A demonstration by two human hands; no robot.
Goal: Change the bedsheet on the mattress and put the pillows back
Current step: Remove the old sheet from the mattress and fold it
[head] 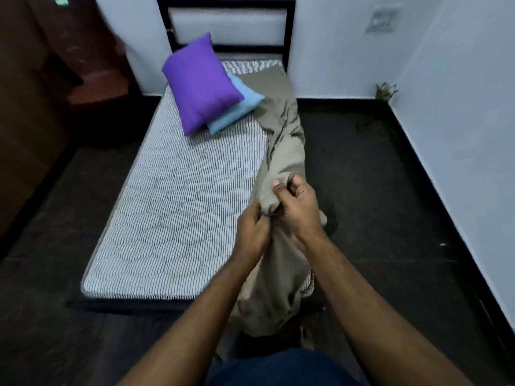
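Note:
A striped quilted mattress (178,190) lies bare on a black bed frame. A beige bedsheet (284,140) is bunched in a long rope along the mattress's right edge and hangs down past the foot. My left hand (250,235) and my right hand (298,207) both grip the gathered sheet near the bed's foot, close together. A purple pillow (199,82) leans on a light blue pillow (239,107) near the head of the mattress, and the far end of the sheet lies beside them.
A black headboard frame (225,23) stands against the pale wall. A brown wooden door or cupboard (41,79) stands at the left. Dark floor (376,176) surrounds the bed, with a small plant-like clump (386,91) in the right corner.

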